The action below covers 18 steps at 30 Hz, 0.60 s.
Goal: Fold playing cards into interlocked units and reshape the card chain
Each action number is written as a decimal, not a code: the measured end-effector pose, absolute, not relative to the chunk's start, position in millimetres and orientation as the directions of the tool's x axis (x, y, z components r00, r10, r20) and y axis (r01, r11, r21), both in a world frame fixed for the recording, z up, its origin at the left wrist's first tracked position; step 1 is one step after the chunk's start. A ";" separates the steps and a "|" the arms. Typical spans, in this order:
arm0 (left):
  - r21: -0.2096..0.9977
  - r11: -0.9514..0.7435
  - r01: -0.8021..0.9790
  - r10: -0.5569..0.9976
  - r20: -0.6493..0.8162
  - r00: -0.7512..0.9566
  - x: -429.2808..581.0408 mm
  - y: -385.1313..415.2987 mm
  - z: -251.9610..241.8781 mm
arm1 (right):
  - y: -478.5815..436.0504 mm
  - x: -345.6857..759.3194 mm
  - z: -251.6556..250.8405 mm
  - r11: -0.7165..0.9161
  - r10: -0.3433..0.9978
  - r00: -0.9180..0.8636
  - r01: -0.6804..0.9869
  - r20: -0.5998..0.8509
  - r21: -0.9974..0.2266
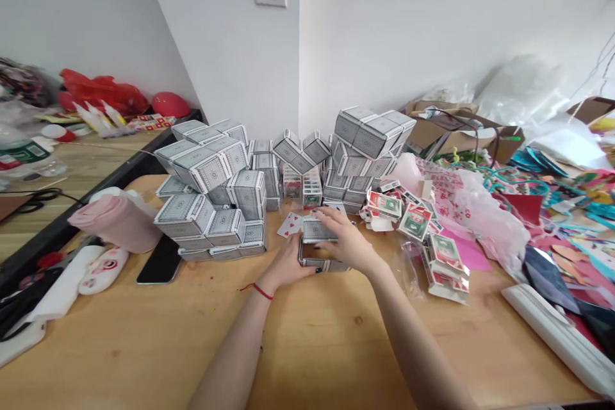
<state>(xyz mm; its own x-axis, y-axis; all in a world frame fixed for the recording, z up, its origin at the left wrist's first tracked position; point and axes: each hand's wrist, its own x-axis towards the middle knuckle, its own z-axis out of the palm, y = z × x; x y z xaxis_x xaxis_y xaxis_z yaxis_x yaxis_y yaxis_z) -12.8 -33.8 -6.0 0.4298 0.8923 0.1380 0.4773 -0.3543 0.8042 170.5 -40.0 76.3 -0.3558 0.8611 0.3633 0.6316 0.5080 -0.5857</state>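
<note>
In the middle of the table, a hollow structure of patterned grey playing cards (317, 229) lies between my hands, with a gap in its middle. My left hand (289, 264) grips its left side, thumb along the near edge. From the right, my right hand (350, 242) reaches over it, fingers curled onto its top and right part; some fingertips are hidden. Behind my left hand, a loose heart card (291, 225) lies face up. Further back, wrapped new decks (302, 187) stand below a V of folded card blocks (302, 152).
Stacked card blocks rise on the left (211, 173) and right (368, 134). Opened red-and-green card boxes (446, 256) litter the right side. A black phone (158, 261) and rolled pink cloth (115, 221) lie left. A white case (552, 333) lies near right.
</note>
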 end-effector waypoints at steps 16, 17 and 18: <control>0.721 -0.468 0.511 0.865 0.255 0.433 -6.1 -40.4 -4.4 | -87.0 156.6 -18.2 0.169 0.914 0.357 0.100 0.194 -0.980; 0.716 -0.482 0.506 0.857 0.263 0.444 -5.6 -40.6 -3.9 | -86.3 155.6 -17.9 0.171 0.916 0.350 0.093 0.193 -0.981; 0.711 -0.491 0.502 0.850 0.268 0.453 -5.3 -40.8 -3.5 | -85.8 155.0 -17.7 0.173 0.916 0.350 0.093 0.195 -0.980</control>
